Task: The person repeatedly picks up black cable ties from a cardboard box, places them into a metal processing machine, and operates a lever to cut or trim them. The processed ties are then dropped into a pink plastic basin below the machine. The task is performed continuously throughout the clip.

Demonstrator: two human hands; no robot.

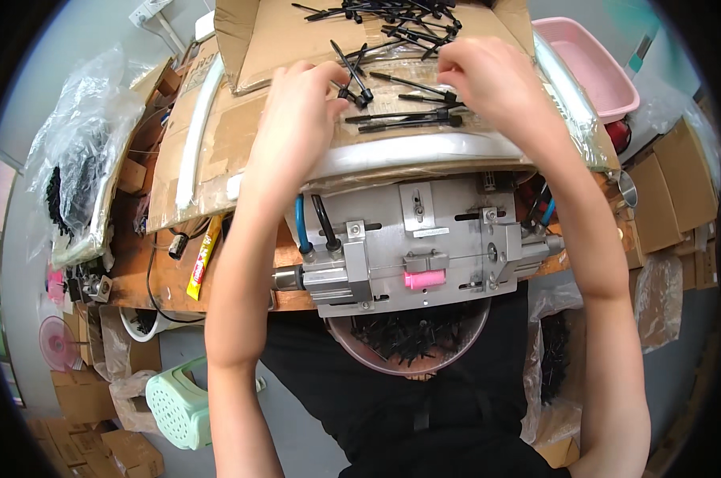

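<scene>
Rods [424, 123] are lying loose on cardboard [237, 131] beyond the metal fixture [388, 215], so plenty is seemingly remaining; below it, a bowl [404, 370] is holding black pieces [408, 334], finished or not. Left hand [303, 111] and right hand [492, 76] are curling among the rods, any grip impossible to tell.

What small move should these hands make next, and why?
Perhaps straighten the slanted black rod beside the left hand: it lies steeply askew, while the black rods nearest the white strip lie almost level, side by side.
</scene>
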